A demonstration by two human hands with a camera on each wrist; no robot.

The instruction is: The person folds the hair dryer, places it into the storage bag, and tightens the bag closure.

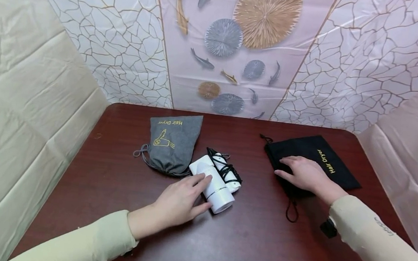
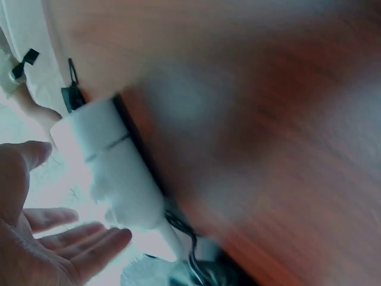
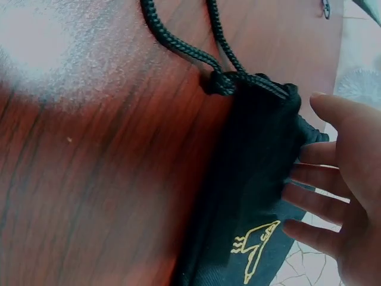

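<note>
A white hair dryer (image 1: 215,191) lies on the table with a black cord wrapped about its handle (image 1: 227,172). My left hand (image 1: 180,198) is over its near left side, fingers loosely extended; in the left wrist view the hand (image 2: 53,226) is beside the white barrel (image 2: 119,161), not curled round it. My right hand (image 1: 306,172) is over a black drawstring bag (image 1: 329,157) printed "Hair Dryer" in yellow. In the right wrist view its fingers are spread along the edge of the black bag (image 3: 256,149). Whether they touch the cloth is hard to tell.
A grey drawstring bag (image 1: 177,148) with yellow print lies left of the dryer, its cord toward the left. The dark red-brown table (image 1: 244,241) ends at a patterned cloth backdrop (image 1: 220,86). Pale cloth walls (image 1: 17,101) stand on both sides.
</note>
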